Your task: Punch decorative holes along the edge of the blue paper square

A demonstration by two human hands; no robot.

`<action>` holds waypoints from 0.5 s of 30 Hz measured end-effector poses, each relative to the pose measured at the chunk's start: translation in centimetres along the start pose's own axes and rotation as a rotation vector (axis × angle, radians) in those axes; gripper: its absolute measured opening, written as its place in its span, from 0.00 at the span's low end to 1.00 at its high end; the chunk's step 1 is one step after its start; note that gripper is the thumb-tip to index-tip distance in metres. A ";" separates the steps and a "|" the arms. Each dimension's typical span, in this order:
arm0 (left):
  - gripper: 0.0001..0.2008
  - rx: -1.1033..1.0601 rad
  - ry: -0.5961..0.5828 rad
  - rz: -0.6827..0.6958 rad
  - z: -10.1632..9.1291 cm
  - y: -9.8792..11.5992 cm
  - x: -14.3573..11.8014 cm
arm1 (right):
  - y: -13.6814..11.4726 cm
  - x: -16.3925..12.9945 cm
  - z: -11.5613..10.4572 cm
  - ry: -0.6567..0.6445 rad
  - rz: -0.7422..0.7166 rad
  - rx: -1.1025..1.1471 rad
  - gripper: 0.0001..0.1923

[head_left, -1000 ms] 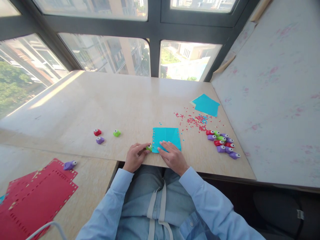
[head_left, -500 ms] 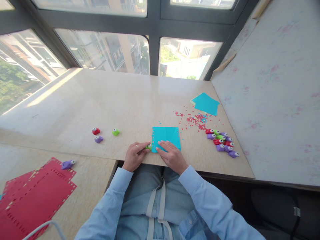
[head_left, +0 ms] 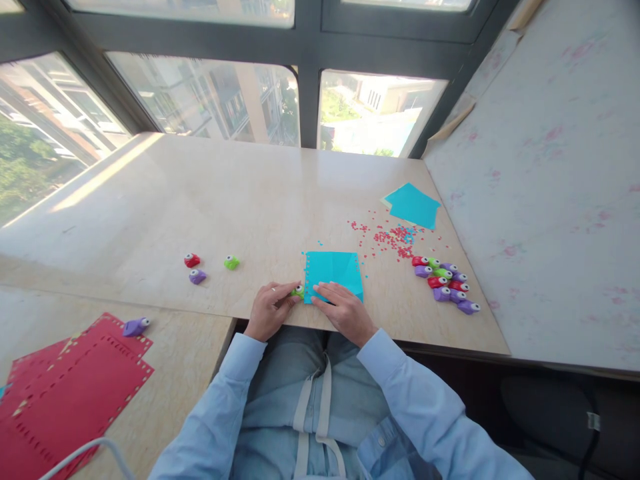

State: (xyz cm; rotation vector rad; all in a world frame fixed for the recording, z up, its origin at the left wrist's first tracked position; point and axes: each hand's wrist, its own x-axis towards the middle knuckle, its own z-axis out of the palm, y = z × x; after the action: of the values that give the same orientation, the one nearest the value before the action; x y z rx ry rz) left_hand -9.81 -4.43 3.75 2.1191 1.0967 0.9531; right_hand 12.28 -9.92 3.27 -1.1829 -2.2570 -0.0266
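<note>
A green craft punch (head_left: 299,291) is pinched between the thumb and fingers of my left hand (head_left: 271,309). It sits at the lower left edge of a blue sheet of paper (head_left: 333,265); whether the edge is inside its slot I cannot tell. Small holes run down the sheet's left side, and more show near its upper right edge. My right hand (head_left: 345,310) lies on the lower part of the sheet with fingers stretched out, covering some of it.
Left on the table are a red punch (head_left: 191,260), a purple punch (head_left: 197,276) and a green one (head_left: 231,262). Several more punches (head_left: 443,287) cluster at right, below red paper bits (head_left: 395,238) and blue sheets (head_left: 413,205). Punched red sheets (head_left: 85,393) lie lower left, under another purple punch (head_left: 136,327).
The view has shifted very slightly. Both hands, the green punch and the blue sheet keep nearly the same places.
</note>
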 end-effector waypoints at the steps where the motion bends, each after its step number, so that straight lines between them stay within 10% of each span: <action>1: 0.14 0.000 -0.003 -0.002 0.0 0.0 0.0 | 0.0 0.0 0.0 0.010 -0.011 0.004 0.11; 15: 0.14 -0.013 0.000 -0.002 0.0 -0.3 -0.1 | 0.1 0.2 0.0 0.089 -0.004 0.034 0.11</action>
State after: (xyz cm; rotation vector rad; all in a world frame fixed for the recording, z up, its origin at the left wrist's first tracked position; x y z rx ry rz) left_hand -9.95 -4.37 3.53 2.1074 1.0897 0.9573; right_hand 12.26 -9.67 3.32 -1.1370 -2.1746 -0.0418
